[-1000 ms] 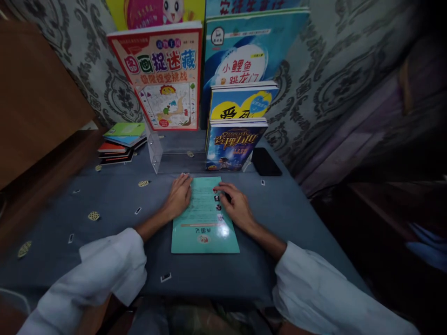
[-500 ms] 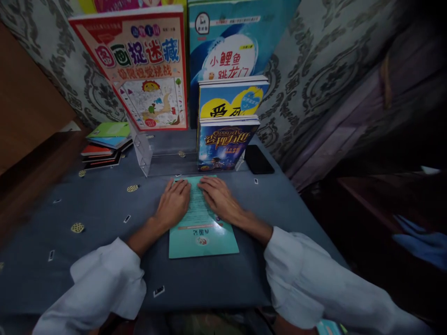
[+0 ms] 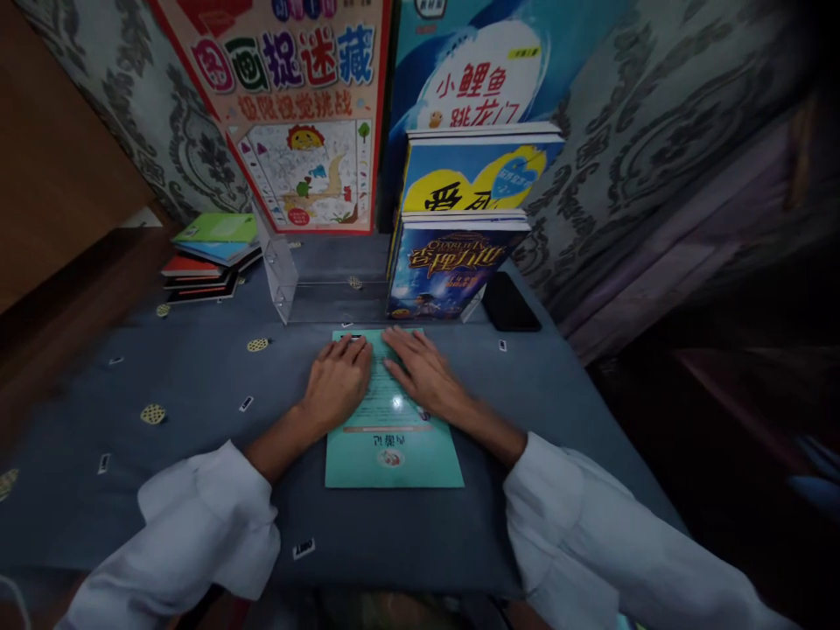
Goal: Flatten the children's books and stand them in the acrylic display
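A closed teal book [image 3: 394, 468] lies on the dark blue tablecloth, its printed text upside down to me. My left hand [image 3: 339, 376] rests palm down on the book's left upper part, fingers stretched forward. On the upper right part lies my right hand [image 3: 425, 372], flat, with its thumb spread away from the fingers. Neither hand grips anything; both press on the cover. Just beyond the book stands a clear acrylic rack [image 3: 321, 302] with a dark blue book [image 3: 452, 267] upright in it, in front of a blue and yellow book [image 3: 482, 171].
A red-bordered picture book [image 3: 308, 114] and a large blue book [image 3: 486, 70] stand at the back. To the left is a stack of thin books [image 3: 216, 249]. A black phone [image 3: 510, 302] lies right of the rack. Patterned curtain [image 3: 591, 166] hangs behind.
My view has shifted, so the scene sits a little farther right and the rack's books look closer. My right thumb has spread slightly. Both hands stay on the teal book.
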The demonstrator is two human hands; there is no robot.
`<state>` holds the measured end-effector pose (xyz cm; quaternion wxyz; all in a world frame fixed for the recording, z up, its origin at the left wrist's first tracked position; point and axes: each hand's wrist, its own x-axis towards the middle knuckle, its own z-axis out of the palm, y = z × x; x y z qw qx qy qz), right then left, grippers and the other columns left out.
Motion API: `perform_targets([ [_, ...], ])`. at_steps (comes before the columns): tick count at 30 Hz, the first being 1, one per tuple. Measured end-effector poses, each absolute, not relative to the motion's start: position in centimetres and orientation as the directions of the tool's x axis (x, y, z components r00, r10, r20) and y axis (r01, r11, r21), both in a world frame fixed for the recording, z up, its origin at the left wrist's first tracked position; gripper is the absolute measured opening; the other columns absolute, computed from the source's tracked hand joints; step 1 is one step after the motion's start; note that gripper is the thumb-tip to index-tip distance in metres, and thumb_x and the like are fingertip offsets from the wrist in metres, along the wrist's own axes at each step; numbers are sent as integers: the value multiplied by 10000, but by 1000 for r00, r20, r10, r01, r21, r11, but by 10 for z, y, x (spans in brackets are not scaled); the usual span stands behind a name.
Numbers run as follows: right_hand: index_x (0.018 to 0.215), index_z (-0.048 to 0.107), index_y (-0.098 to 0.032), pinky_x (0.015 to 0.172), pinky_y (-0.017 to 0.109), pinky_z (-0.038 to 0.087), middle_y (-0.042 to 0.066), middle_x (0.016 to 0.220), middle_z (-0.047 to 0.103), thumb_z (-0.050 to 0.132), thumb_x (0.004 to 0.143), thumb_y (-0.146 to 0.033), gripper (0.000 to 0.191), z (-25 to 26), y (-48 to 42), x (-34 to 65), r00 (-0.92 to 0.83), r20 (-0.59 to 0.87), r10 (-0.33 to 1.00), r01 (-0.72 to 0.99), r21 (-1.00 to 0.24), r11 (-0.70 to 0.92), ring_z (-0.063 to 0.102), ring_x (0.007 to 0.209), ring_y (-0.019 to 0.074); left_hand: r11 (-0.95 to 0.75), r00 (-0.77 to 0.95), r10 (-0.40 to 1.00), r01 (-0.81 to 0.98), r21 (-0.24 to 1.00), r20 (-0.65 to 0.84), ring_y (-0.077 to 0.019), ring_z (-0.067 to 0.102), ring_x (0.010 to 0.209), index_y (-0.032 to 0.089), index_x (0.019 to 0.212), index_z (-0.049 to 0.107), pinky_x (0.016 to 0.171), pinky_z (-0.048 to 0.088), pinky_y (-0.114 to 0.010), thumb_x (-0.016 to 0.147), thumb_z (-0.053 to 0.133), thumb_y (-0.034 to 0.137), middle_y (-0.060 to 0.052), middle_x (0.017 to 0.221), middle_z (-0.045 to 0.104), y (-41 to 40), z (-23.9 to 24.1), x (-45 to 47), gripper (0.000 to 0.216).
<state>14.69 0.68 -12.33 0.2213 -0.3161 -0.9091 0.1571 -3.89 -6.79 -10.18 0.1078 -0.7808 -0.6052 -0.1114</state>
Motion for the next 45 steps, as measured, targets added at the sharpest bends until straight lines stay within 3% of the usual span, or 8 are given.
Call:
perform_targets([
  [5, 1450, 519, -147, 1203, 578, 323, 164, 1509, 523, 420, 1013, -336, 486, -125, 12, 166, -635, 298, 713, 553, -469, 689, 421, 1457, 297, -138, 145, 957, 989, -44, 251, -345, 570, 1307, 113, 1290, 635, 1048, 472, -503, 997, 482, 203, -114, 1389, 641, -69, -94, -35, 342],
  [10, 1444, 537, -198, 1189, 546, 361, 124, 1502, 541, 446, 1006, -379, 482, -129, 19, 176, -601, 311, 736, 464, -614, 638, 439, 1446, 283, -118, 121, 961, 993, -27, 248, -343, 558, 1319, 103, 1293, 627, 1073, 442, -534, 1003, 449, 199, -145, 1395, 629, -69, -94, -33, 353],
  [15, 1419, 563, -228, 1134, 513, 440, 93, 1432, 616, 436, 1019, -400, 454, -129, 29, 182, -543, 302, 783, 334, -778, 532, 581, 1319, 269, -178, 169, 951, 984, 12, 257, -331, 524, 1363, 103, 1322, 609, 1117, 411, -536, 1010, 418, 218, -165, 1424, 602, -66, -102, -39, 384],
  [21, 1438, 540, -250, 1162, 494, 415, 88, 1417, 628, 418, 1040, -457, 464, -123, 36, 186, -538, 264, 800, 170, -896, 410, 571, 1332, 239, -340, 318, 924, 937, 79, 211, -298, 484, 1410, 100, 1401, 547, 1164, 371, -530, 1033, 380, 294, -176, 1500, 524, -52, -101, -44, 448],
  [29, 1433, 540, -232, 1170, 474, 404, 104, 1399, 639, 412, 1032, -545, 525, -123, 36, 184, -522, 272, 809, 92, -925, 370, 579, 1324, 232, -510, 494, 859, 846, 154, 131, -254, 368, 1488, 144, 1496, 443, 1200, 303, -528, 1054, 361, 344, -128, 1572, 443, -27, -96, -20, 492],
  [45, 1334, 638, -223, 1116, 440, 453, 77, 1343, 679, 392, 1042, -503, 474, -121, 36, 186, -517, 337, 787, 165, -863, 478, 623, 1253, 231, -639, 618, 769, 750, 169, 163, -247, 401, 1469, 195, 1422, 550, 1209, 279, -531, 1060, 375, 340, -107, 1509, 533, -24, -95, -12, 428],
])
